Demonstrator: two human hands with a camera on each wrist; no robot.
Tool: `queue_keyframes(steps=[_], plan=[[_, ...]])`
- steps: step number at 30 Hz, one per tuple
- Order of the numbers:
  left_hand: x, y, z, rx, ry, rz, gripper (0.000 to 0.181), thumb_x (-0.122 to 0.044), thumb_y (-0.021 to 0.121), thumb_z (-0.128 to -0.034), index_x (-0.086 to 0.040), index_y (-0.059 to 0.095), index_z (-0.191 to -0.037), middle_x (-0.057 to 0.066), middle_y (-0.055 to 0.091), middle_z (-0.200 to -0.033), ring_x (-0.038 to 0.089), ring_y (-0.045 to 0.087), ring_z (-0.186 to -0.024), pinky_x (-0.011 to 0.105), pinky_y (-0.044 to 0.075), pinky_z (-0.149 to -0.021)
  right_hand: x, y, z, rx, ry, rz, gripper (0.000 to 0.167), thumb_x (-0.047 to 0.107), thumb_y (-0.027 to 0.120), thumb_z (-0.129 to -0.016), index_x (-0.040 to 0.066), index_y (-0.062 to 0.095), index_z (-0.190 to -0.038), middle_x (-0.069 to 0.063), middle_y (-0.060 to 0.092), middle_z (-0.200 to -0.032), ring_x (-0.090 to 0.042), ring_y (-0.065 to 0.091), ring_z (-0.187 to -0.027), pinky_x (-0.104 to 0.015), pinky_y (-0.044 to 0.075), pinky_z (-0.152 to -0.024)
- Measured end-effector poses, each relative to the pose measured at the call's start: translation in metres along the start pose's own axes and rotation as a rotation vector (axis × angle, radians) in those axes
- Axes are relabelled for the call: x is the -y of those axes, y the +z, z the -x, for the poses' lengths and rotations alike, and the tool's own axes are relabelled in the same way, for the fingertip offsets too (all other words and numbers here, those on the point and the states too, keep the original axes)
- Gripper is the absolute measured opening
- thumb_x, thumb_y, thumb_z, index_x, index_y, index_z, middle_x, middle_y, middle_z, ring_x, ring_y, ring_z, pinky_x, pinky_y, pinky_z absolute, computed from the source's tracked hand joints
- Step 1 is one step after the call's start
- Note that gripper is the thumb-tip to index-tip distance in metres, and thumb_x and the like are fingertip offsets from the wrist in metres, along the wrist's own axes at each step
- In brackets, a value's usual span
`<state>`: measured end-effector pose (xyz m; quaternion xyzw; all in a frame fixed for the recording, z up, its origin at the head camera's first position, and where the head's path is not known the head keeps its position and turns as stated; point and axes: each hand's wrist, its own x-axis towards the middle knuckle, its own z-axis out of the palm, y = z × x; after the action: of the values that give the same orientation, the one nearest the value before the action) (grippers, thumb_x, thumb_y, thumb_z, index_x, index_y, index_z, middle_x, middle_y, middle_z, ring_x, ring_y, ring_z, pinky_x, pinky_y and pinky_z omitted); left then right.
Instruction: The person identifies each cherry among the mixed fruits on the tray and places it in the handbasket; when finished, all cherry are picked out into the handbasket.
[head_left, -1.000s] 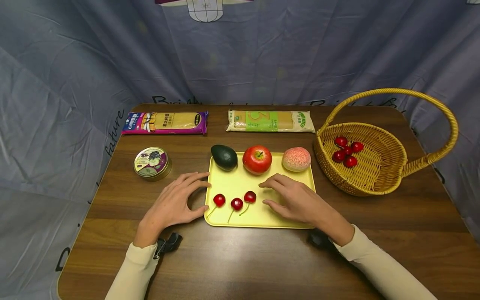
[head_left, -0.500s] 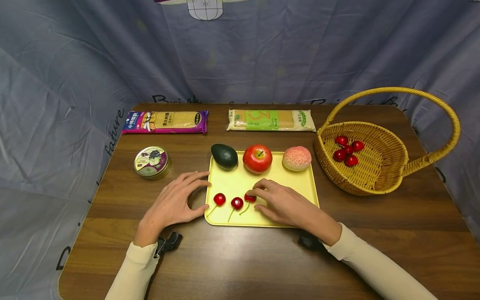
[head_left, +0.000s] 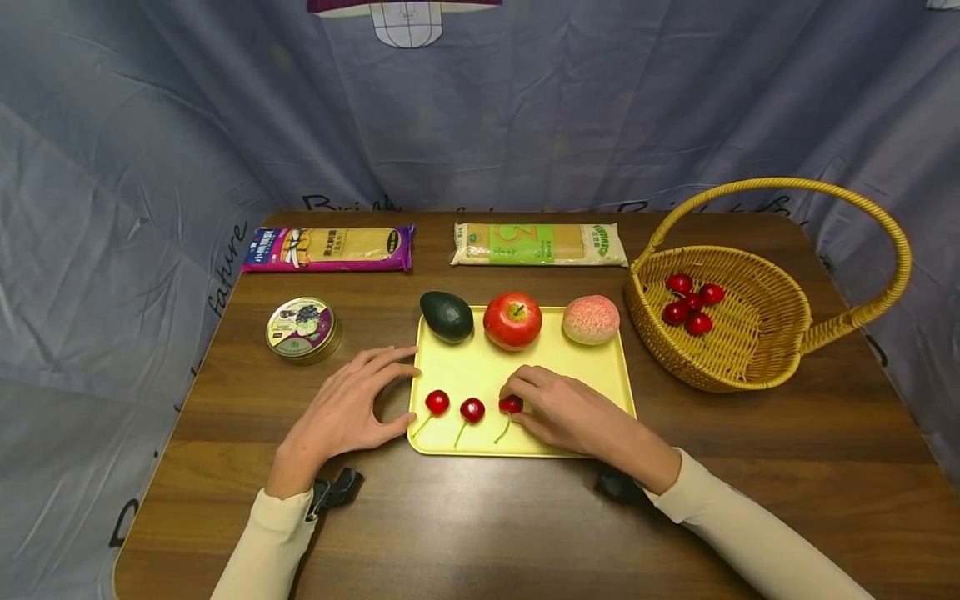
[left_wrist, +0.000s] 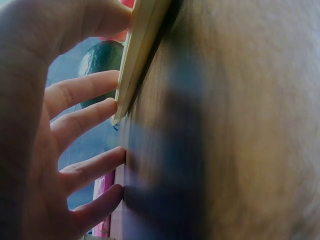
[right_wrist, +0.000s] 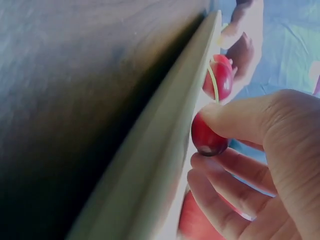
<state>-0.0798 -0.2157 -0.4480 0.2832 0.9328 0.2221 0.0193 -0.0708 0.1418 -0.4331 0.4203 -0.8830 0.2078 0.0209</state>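
Note:
On the yellow tray (head_left: 468, 362), my right hand (head_left: 562, 408) pinches the rightmost cherry (head_left: 511, 405) between thumb and fingers; the right wrist view shows the thumb pressed on this cherry (right_wrist: 209, 137). Its green stem points toward the front edge. Two more cherries with stems lie to its left, a middle cherry (head_left: 472, 410) and a left cherry (head_left: 437, 402). With fingers spread, my left hand (head_left: 348, 412) touches the tray's left rim; the left wrist view shows the thumb and two fingertips against this rim (left_wrist: 132, 65).
Along the tray's back sit an avocado (head_left: 447, 317), an apple (head_left: 513, 321) and a peach (head_left: 591, 320). A wicker basket (head_left: 675, 358) with several cherries stands right, its handle raised. A round tin (head_left: 303, 329) is at left. Two noodle packets (head_left: 337, 248) lie behind.
My right hand has moved left to the rightmost cherry, taken hold of it and shifted it slightly right and toward the front. My left hand has stayed at the tray's rim.

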Motion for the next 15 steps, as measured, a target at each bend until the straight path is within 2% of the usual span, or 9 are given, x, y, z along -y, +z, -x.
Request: queue_keyframes(steps=[10,15], plan=[[0.0,0.0,0.0,0.002,-0.002,0.0,0.057,-0.05,0.083,-0.0879,-0.027,0.07,-0.139,-0.009,0.046,-0.167,0.029,0.043,-0.153,0.068,0.048,-0.108,-0.014,-0.022,0.015,-0.08,0.052,-0.018,0.025,0.015,0.085,-0.093,0.016,0.074,-0.115,0.003,0.068,-0.113,-0.009,0.066,-0.099,-0.03,0.061,-0.081],[0.0,0.0,0.0,-0.001,0.0,0.0,0.057,-0.049,0.083,-0.0878,-0.028,0.07,-0.139,-0.009,0.046,-0.167,0.029,0.044,-0.153,0.068,0.048,-0.107,-0.024,-0.038,0.026,-0.165,0.06,0.008,0.032,0.009,0.089,-0.087,0.013,0.074,-0.115,0.0,0.069,-0.113,-0.013,0.069,-0.095,-0.031,0.062,-0.075]])
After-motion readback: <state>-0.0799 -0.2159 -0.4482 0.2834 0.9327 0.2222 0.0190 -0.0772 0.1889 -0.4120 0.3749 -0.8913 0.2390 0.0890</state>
